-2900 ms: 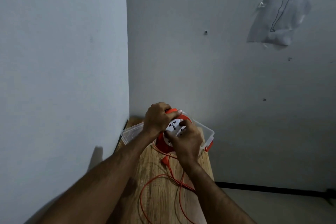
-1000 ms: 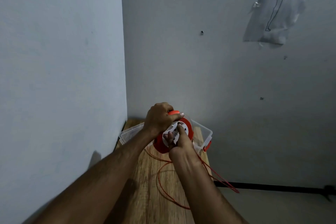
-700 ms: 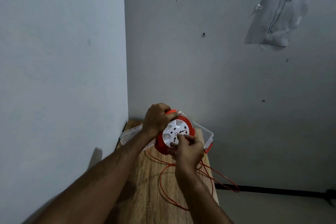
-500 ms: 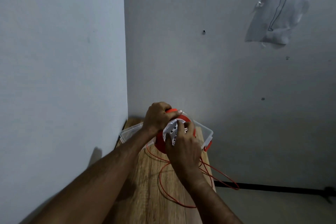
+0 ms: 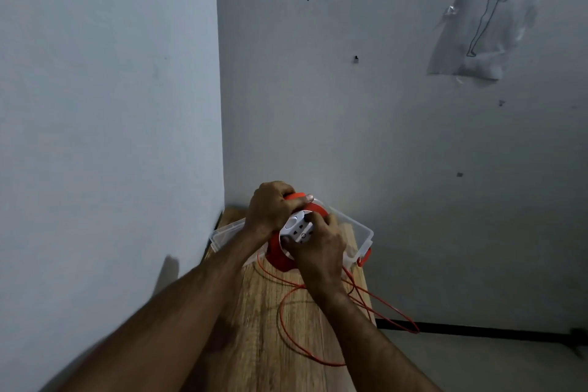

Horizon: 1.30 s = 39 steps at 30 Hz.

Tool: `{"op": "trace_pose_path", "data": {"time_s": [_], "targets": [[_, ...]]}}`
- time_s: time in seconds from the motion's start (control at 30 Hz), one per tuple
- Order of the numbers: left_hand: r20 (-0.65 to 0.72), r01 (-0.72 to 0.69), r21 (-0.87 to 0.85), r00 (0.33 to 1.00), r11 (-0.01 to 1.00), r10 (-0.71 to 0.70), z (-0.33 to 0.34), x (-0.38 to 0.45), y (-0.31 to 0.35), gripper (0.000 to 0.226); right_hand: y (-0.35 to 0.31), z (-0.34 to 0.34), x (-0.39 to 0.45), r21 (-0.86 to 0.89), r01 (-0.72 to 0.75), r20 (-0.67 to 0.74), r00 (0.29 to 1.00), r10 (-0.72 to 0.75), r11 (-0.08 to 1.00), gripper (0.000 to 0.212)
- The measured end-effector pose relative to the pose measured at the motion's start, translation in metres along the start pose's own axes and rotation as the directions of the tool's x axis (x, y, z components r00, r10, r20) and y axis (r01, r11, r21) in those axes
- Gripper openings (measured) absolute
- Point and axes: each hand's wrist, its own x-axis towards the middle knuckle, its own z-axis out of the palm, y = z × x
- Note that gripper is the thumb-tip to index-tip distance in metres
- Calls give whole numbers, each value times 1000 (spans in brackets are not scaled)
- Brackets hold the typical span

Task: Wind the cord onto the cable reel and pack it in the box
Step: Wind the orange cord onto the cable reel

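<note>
**Meanwhile, winding is under way: reel gripped, cord lying loose toward six o'clock**

Meanwhile, at the far end of the wooden table (image 5: 254, 344), the left hand (image 5: 269, 207) is closing around the top handle of the orange cable reel (image 5: 280, 259), fingers curled over it and thumb pressing along the rim, keeping the body upright. Just right of it, at about four o'clock from that hand, the right hand (image 5: 321, 247) is gripping the white socket hub (image 5: 296, 227) on the reel's face, fingers wrapped round its lower edge as if cranking it; how tightly I cannot tell.

Behind both hands, toward twelve o'clock, the clear plastic box (image 5: 359, 234) is standing open, with the reel apparently in front of its near wall rather than inside, though the overlap is making that hard to judge.

From the reel's underside the orange cord (image 5: 286, 334) is trailing toward six o'clock, looping across the tabletop and spilling over the right edge at about four o'clock. That slack is lying nearer the right hand, and its long run is pointing back toward the person, so further turns should draw it straight in.
</note>
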Motion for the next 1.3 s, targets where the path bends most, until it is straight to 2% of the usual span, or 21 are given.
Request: {"op": "trace_pose_path", "data": {"time_s": [0.13,0.2,0.23,0.27,0.3,0.33,0.37,0.4,0.57,0.63,0.67,0.73,0.77,0.8,0.83,0.87,0.9,0.97,1.07,1.17,1.3], "targets": [[-45,-6,36,999,999,7,-4,-3,0,43,-10,14,-2,222,-238,-114,957,268,945,56],[-66,5,48,998,999,-2,-5,-5,-1,42,-20,18,0,343,-492,-26,846,532,800,57],[-74,6,57,997,998,-2,-5,-6,-2,43,-23,22,3,442,-626,60,735,676,642,58],[-78,0,73,997,997,6,-5,-8,-2,43,-31,22,9,573,-724,200,578,791,385,60],[-76,-8,90,997,996,15,-5,-10,-2,44,-41,21,13,671,-738,386,422,820,64,65],[-73,-16,102,997,995,23,-4,-11,-2,44,-49,20,15,712,-664,555,330,764,-230,74],[-72,-18,105,997,994,26,-5,-12,-3,44,-53,19,17,711,-579,639,294,710,-400,80],[-71,-17,103,997,995,24,-7,-11,-3,45,-56,18,18,705,-548,665,288,689,-451,81],[-81,37,71,996,997,-31,-17,-7,-13,45,-50,14,16,651,-688,673,328,663,-321,67],[-70,35,70,997,997,-30,-17,-8,-15,44,-44,15,9,660,-727,591,346,729,-189,59],[-67,33,72,997,997,-29,-18,-8,-16,44,-39,15,3,665,-743,525,400,751,-70,48],[-72,30,69,997,997,-25,-19,-7,-17,45,-31,9,-12,633,-697,310,627,715,336,30],[-67,31,65,997,997,-27,-20,-6,-17,45,-25,8,-19,544,-566,150,792,592,619,29],[-57,34,63,998,997,-30,-20,-5,-18,44,-19,7,-24,344,-351,-4,927,375,871,34],[-46,32,61,998,998,-29,-20,-4,-17,43,-13,7,-25,100,-119,-76,989,127,988,39],[-38,27,56,999,998,-25,-19,-3,-17,45,-8,9,-24,-103,63,-63,996,-70,993,45],[-34,23,46,999,999,-21,-18,-2,-16,47,-7,11,-24,-237,168,-14,984,-176,957,51],[-30,11,23,999,1000,-10,-15,-2,-14,51,-5,14,-22,-320,232,43,972,-230,919,61],[-20,-12,26,1000,1000,13,-11,-2,-9,57,-6,8,-14,-310,257,60,966,-251,915,66],[4,-11,27,1000,1000,11,-11,-1,-6,63,-6,5,-6,-274,189,154,976,-151,943,66],[4,-25,22,1000,999,25,-11,-2,-9,55,-4,8,-2,-120,130,100,988,-118,984,61]]}}
